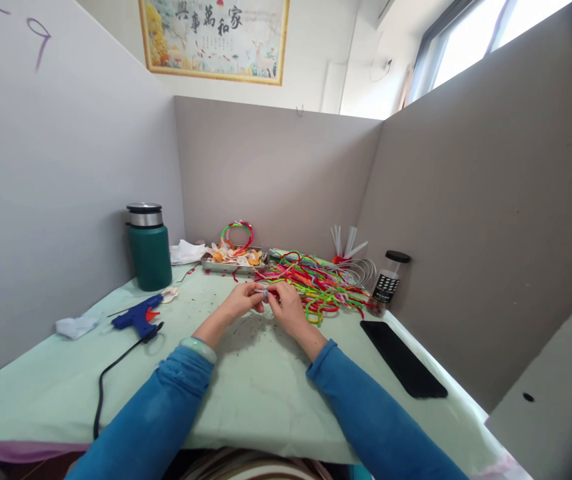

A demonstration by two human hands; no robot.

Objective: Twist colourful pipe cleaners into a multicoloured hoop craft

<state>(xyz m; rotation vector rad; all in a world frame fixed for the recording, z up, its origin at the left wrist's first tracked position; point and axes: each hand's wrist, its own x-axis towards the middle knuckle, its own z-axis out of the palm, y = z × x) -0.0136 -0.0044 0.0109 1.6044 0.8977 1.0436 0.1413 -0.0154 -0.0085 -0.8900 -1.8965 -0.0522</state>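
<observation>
Over the middle of the table, my left hand (243, 299) and my right hand (286, 307) meet, fingertips pinched together. Between them is a small light-blue piece (265, 294), with a thin whitish strip beside it. Its exact kind is too small to make out, and the fingers partly cover it. Just beyond my right hand spreads a tangled pile of fuzzy pipe cleaners (311, 277) in red, green, pink and yellow. Behind my left hand stands a metal tray (216, 267) heaped with orange and cream pieces, and a wrapped colourful hoop (237, 225) leans on it.
On the left lie a blue glue gun (139, 316) with a black cord and a white tissue (76, 327), near a green flask (150, 250). At right are a black-lidded bottle (389, 283), a black flat pad (403, 360) and white glue sticks (350, 241). Grey partitions (276, 167) enclose the table.
</observation>
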